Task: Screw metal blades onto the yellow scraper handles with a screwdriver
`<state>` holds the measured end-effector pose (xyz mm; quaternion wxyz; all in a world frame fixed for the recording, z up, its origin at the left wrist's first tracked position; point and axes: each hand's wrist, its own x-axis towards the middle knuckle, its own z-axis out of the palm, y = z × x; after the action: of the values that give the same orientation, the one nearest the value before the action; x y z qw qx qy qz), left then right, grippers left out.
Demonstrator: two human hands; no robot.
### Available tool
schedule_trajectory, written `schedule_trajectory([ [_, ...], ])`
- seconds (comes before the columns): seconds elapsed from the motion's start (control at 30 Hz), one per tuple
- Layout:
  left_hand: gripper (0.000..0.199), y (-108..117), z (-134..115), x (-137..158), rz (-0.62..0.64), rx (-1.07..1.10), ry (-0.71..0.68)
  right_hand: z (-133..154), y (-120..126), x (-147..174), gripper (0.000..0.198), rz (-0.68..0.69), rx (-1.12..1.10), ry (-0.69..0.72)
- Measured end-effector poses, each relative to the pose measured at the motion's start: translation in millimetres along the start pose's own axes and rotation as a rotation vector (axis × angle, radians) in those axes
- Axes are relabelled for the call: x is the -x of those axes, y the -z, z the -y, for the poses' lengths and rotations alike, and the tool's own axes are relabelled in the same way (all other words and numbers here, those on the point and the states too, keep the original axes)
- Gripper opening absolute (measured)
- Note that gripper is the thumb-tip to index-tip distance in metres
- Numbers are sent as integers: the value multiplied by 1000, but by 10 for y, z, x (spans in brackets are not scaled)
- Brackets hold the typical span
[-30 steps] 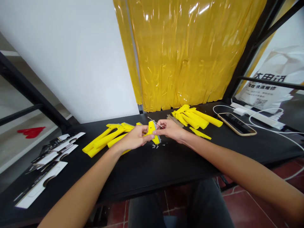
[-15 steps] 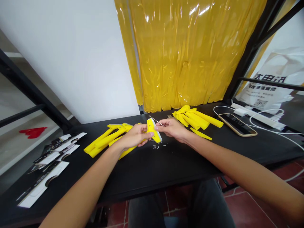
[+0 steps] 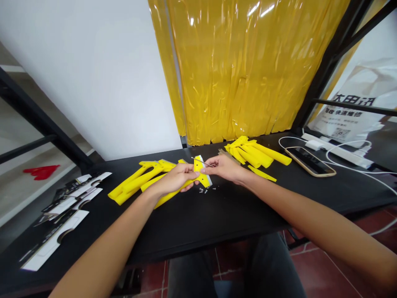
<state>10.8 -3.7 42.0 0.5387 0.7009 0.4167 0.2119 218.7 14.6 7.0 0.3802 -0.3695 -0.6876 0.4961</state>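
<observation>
My left hand is closed around a yellow scraper with a pale metal blade edge on its right side and small dark holes in its head. Pinched in my right hand is a thin metal rod tool, its kind unclear. The rod crosses in front of the scraper's upper part; whether its tip touches a hole cannot be made out. My right fingertips are at the blade edge. Several small screws lie on the black table just below the scraper. Left of it rests a pile of yellow scrapers.
More yellow scraper parts are heaped behind my right hand. A phone, white cables and a power strip occupy the right end. Black-and-white cardboard sleeves lie at the left. A yellow plastic curtain hangs behind.
The rod tool has tilted flatter and its tip has come down across the scraper's head. Both hands remain near the same place, with the scraper still in my left hand.
</observation>
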Motion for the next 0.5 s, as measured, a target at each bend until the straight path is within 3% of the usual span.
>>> schedule_trajectory([
  [0.2,35,19,0,-20,-18,57,-31,-2,-24,-4,31,-37,-40,-27],
  [0.3,27,28,-5,-15,-35,-62,-21,38,-39,6,31,-61,-86,-59],
  [0.4,20,7,4,-6,-255,-327,-147,54,-6,-2,33,-94,-128,-125],
  [0.5,39,-69,9,22,-514,-654,-369,36,76,-31,36,-122,-161,-209],
])
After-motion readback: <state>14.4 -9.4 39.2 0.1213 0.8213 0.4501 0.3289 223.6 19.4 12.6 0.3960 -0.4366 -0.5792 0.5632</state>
